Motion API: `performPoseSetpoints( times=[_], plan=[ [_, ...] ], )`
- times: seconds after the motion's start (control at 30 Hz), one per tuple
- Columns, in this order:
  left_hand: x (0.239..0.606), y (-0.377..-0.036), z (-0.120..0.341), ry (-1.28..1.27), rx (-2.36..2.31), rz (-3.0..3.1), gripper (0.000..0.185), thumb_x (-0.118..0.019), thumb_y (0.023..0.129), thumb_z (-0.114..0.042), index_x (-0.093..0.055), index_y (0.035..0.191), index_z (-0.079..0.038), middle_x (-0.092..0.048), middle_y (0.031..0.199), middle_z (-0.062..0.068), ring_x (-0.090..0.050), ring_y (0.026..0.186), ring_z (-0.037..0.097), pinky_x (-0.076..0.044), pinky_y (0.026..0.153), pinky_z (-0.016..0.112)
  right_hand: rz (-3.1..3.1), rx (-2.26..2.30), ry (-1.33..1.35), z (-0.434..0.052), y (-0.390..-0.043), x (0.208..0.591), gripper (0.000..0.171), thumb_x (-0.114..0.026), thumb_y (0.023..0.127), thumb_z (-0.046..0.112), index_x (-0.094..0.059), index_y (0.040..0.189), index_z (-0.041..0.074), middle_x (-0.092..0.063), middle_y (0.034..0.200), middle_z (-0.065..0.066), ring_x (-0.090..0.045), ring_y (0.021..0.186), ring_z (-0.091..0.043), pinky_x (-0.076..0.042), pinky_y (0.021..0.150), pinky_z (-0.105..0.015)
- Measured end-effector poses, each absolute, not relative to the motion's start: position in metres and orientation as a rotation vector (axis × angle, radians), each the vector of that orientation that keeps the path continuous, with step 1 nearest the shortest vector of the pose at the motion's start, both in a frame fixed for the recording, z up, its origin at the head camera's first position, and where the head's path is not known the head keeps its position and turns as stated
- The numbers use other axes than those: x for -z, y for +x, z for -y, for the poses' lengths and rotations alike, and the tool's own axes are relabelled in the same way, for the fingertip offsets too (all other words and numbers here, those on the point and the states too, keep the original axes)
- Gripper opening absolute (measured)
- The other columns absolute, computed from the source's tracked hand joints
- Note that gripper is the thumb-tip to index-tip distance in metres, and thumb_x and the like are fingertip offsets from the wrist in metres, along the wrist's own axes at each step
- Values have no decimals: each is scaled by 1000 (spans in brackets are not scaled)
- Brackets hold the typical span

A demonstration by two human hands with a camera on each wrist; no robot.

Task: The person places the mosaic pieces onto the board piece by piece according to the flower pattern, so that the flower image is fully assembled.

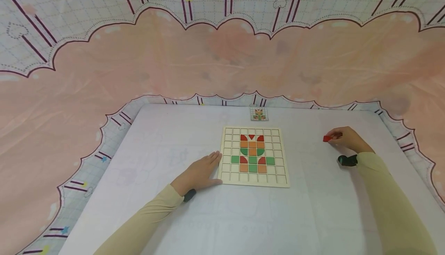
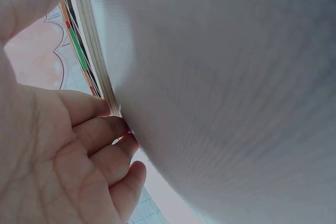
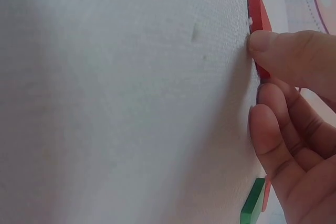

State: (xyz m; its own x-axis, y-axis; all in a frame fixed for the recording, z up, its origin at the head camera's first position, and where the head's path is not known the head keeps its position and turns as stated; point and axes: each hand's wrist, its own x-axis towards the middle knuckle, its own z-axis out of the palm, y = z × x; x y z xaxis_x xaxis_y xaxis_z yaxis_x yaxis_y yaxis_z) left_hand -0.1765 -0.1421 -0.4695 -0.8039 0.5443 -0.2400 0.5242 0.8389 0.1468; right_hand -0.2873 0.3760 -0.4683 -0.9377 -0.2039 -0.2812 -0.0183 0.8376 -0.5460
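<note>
A square wooden grid board (image 1: 228,177) lies on the white tabletop, with red, orange and green tiles forming a flower-like pattern in its cells. My left hand (image 1: 199,172) rests at the board's left side, fingers and thumb spread and touching its edge. In the left wrist view the left hand (image 2: 58,145) meets the board's edge (image 2: 97,40) with its fingertips. Off to the right of the board, my right hand (image 1: 349,139) holds a red tile (image 1: 326,138) by the fingertips. The right wrist view shows the thumb against that red tile (image 3: 255,11), close to the table surface.
A small pattern card (image 1: 259,114) lies behind the board. A green tile (image 3: 253,203) and another reddish piece (image 3: 266,195) lie by the right hand. A cloth with a peach band (image 1: 208,62) surrounds the white table (image 1: 174,131).
</note>
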Motion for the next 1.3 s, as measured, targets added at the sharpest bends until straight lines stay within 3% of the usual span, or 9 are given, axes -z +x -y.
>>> performPoseSetpoints(
  times=[0.3, 0.6, 0.73, 1.03, 1.3],
  plan=[
    [470, -177, 141, 771, -106, -2740, 88, -54, 87, -57, -22, 149, -5, -23, 156, 11, -23, 145, 24, -28, 117, 37, -2687, 786, -177, -370, -282, 462, 34, -64, 87, 13, -60, 114, -7, -61, 105, -24, -54, 91, -28, -50, 76, -27],
    [473, -178, 141, 780, -94, -2749, 88, -53, 87, -58, -22, 149, -5, -23, 156, 10, -24, 145, 23, -29, 117, 37, -2711, 809, -214, -369, -280, 465, 23, -64, 85, 11, -65, 102, -4, -64, 93, -14, -55, 86, -21, -48, 72, -21],
    [474, -178, 142, 782, -95, -2753, 88, -53, 87, -58, -21, 150, -5, -23, 156, 10, -23, 145, 23, -28, 117, 37, -2717, 812, -234, -366, -279, 467, 26, -65, 85, 11, -64, 106, -4, -64, 94, -13, -55, 86, -20, -46, 69, -17],
    [472, -177, 140, 758, -111, -2754, 89, -55, 86, -58, -22, 149, -5, -23, 156, 10, -24, 144, 24, -29, 116, 37, -2704, 811, -285, -355, -282, 467, 36, -72, 82, 17, -63, 111, -2, -65, 101, -16, -58, 93, -26, -51, 79, -28],
    [471, -176, 140, 745, -122, -2747, 87, -56, 87, -56, -22, 149, -5, -23, 156, 11, -24, 144, 24, -28, 117, 38, -2688, 857, -375, -352, -281, 465, 29, -70, 82, 9, -66, 108, -2, -67, 99, -14, -57, 85, -13, -48, 69, -14]
  ],
)
